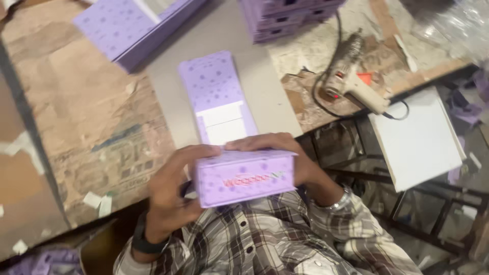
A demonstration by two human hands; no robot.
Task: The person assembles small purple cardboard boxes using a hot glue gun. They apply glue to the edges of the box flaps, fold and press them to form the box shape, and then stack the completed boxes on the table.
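Head view, looking down at a workbench covered with brown paper (86, 117). Both hands grasp a lilac box (245, 177) held just above the person's checked shirt (265, 234), at the near edge of the bench. The left hand (170, 196) clamps the box's left end, thumb to the front and fingers curled over the top edge; the right hand (277, 145) lies across the top rear edge with the palm closing round the right end. Gripping the two short ends in this way appears to keep the front panel free and the walls pressed square, though the far side of the box is hidden. The box's long axis runs left to right across the view, tilted slightly up at the right; its printed front face points toward the person. Just beyond it a flat lilac sheet (214, 86) with white rectangular patches lies on the bench, its long axis running away from the person. Further lilac pieces (127, 25) and a stack of boxes (285, 18) rest at the far edge. A glue gun (346, 76) with a dark cord lies to the right, near a white board (420, 137) resting off the bench edge.
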